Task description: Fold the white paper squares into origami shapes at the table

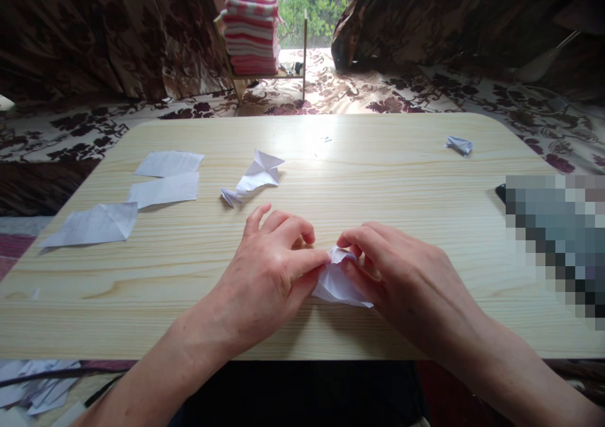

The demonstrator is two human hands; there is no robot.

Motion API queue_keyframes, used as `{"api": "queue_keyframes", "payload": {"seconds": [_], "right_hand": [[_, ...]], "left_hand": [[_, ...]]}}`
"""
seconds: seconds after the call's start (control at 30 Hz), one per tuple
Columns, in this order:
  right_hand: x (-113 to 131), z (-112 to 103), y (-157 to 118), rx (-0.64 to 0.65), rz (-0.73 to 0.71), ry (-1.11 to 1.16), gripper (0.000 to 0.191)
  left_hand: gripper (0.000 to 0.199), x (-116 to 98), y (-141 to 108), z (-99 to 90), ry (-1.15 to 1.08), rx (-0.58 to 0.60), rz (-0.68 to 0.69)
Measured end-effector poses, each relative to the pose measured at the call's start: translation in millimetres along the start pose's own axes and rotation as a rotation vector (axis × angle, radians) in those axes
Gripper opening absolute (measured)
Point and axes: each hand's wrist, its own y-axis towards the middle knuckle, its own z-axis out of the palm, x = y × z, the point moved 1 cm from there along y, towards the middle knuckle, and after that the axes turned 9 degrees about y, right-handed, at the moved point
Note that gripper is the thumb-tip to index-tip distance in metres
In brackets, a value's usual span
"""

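Observation:
Near the front edge of the table, a small piece of white paper (341, 286) is pinched between both my hands. It is creased and bunched at the top, with a wider flat part flaring toward me. My left hand (278, 257) grips its left side between thumb and index finger, the other fingers curled loosely. On the right side, the thumb and fingers of my right hand (401, 266) close on the paper, hiding part of it. A folded paper shape (259, 173) with a pointed end lies beyond my left hand.
Three flat paper pieces (163, 189) lie at the left of the wooden table (142, 288). A small folded paper (459, 145) sits at the far right, with a pixelated dark-edged object (562, 244) nearer. Beyond the table stands a rack with stacked pink-and-white cloths (250, 33).

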Motion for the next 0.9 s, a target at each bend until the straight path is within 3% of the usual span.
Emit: {"api": "queue_keyframes", "payload": {"seconds": [0.37,0.6,0.67,0.77,0.9], "right_hand": [[2,-2,6,0.016,-0.001,-0.013,0.009],[2,-5,12,0.04,-0.009,0.01,0.017],[2,-9,14,0.026,0.007,0.044,0.017],[1,-17,19,-0.026,0.024,0.085,0.014],[2,-26,24,-0.112,0.042,0.16,0.01]], "left_hand": [[0.014,-6,2,-3.3,-0.134,0.031,-0.084],[0.021,-2,1,-8.8,-0.212,0.062,-0.117],[0.02,-1,3,-12.9,-0.282,0.049,-0.183],[0.015,-2,6,-18.2,-0.447,0.053,-0.403],[0.028,-5,11,-17.8,-0.805,0.155,-0.637]]}}
